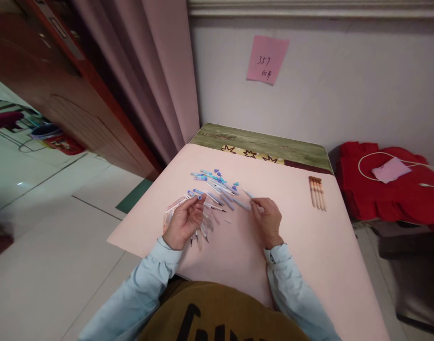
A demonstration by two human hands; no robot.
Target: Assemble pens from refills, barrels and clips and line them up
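A: Left hand?
B: My left hand (pixel 184 221): thumb and forefinger pinched on a small blue piece (pixel 199 197), other fingers loosely curled. It's above the near-left edge of the pile.

A: Right?
B: My right hand (pixel 267 217) is closed on a slim pale-blue piece (pixel 248 193), tip angled up-left. It's just right of the pile. Can't tell how much is inside my fingers.

A: Pile?
B: Blue barrels (pixel 226 200), dark-tipped refills (pixel 215 207), small blue caps (pixel 235 186), loose mid-surface (pixel 302 255). Small white bit (pixel 227 221) near them.

A: Anything else?
B: Four brown-topped peach pens (pixel 318 195), side by side, far right, well apart from the pile.
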